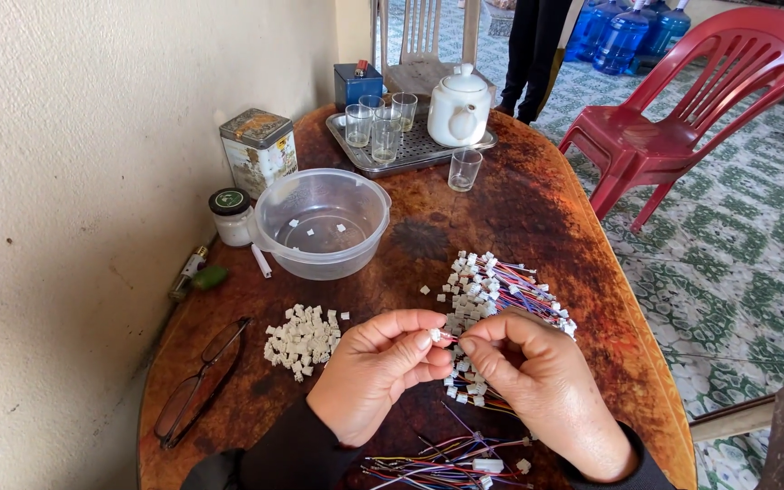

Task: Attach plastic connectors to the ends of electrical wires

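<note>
My left hand (376,367) pinches a small white connector housing (435,335) between thumb and forefinger. My right hand (537,381) meets it fingertip to fingertip, pinching the end of a thin coloured wire at the housing. Behind the hands lies a heap of coloured wire leads with white plugs (501,290). A pile of loose white housings (302,340) sits to the left of my left hand. More coloured wires (446,465) lie near the table's front edge, under my wrists.
A clear plastic bowl (322,222) holds a few white pieces. Glasses (200,381) lie at front left. A tin (259,150), small jar (230,216), a tray with teapot (458,107) and glasses stand behind. A red plastic chair (682,118) is right of the wooden table (537,209).
</note>
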